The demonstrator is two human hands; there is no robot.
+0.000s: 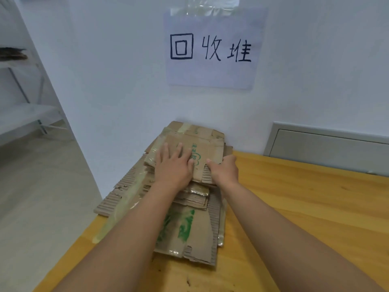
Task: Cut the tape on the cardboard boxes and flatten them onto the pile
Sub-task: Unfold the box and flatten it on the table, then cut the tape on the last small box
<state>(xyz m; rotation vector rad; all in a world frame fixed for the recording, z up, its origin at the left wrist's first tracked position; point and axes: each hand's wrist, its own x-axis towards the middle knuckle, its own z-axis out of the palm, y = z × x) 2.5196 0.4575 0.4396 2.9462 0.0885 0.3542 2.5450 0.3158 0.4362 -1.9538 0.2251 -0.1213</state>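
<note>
left hand (172, 165), fingers straight, flat on flattened cardboard box (207, 152) with unreadable green print | right hand (224, 170), fingers curled, gripping same box's right edge | box atop pile of flattened cardboard (189, 234), wooden table (305, 207) corner by wall | paper sign (212, 49) above: handwritten "回收堆"

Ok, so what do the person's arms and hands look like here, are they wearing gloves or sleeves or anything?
Both arms are bare as far up as the picture shows: no sleeves in view. The left hand and the right hand wear no gloves. No watch, bracelet or ring shows on either wrist or on the fingers that can be seen. The fingernails look short and unpainted.
</note>
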